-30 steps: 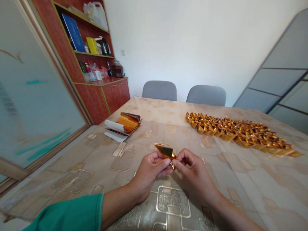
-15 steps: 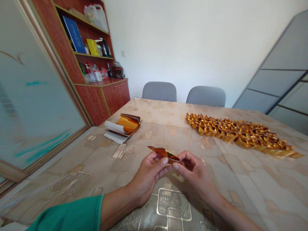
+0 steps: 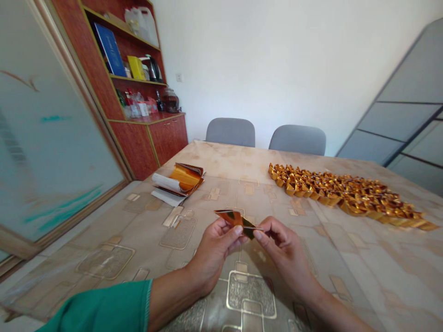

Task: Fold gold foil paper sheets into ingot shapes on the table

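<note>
We're looking out across the wide patterned surface (image 3: 380, 263), and along its right side runs a long spread of folded gold foil ingots (image 3: 346, 196)! Over on the left, a curled stack of gold foil sheets (image 3: 180, 179) sits on white paper (image 3: 164, 197). Now to the centre: the left hand (image 3: 214, 249) and right hand (image 3: 285, 251) are up off the surface, close together, the left fingers (image 3: 226, 226) and right fingers (image 3: 268, 226) pinching a folded gold foil piece (image 3: 237, 219) in the air between them
</note>
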Tool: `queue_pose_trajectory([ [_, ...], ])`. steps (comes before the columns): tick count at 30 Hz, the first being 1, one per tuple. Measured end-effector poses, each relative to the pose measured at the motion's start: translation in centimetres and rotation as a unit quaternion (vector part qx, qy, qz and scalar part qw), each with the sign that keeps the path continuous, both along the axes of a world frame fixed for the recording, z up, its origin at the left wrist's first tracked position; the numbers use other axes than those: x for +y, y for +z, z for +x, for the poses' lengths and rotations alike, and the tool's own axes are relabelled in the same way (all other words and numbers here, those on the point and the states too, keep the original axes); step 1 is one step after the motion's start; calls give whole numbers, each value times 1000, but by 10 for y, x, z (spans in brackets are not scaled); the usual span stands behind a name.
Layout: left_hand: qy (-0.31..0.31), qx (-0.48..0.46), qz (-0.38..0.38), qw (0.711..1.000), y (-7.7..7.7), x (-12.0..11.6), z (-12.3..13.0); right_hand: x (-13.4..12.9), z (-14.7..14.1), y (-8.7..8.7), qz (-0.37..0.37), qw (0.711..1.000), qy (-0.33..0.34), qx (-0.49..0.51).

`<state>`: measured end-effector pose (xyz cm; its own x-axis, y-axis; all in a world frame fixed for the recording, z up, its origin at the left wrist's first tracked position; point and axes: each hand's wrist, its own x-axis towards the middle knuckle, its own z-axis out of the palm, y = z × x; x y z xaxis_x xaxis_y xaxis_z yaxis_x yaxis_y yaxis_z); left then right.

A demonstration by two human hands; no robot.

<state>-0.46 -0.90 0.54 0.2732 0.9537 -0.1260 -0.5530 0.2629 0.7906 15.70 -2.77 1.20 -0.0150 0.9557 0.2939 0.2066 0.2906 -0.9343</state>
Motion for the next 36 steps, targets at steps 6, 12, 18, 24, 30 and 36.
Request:
queue_pose_trajectory([
  [6, -30, 16, -9, 999, -3, 3, -2, -2, -1, -4, -42, 998, 29, 45],
  [12, -80, 26, -14, 996, -4, 2, -2, 0, -7, -1, -84, 991, 27, 98],
  [18, -62, 44, -17, 997, -2, 1, 0, 1, -6, -5, -63, 996, 0, 56],
  [24, -46, 51, -1, 998, -2, 2, -3, 1, -1, -7, -95, 989, 70, 91],
  [30, -29, 66, 4, 997, -5, 5, -3, 2, -3, -21, -139, 979, 93, 113],
  [36, -27, 82, 24, 996, -7, 8, -3, 1, -2, -16, -135, 979, 95, 120],
])
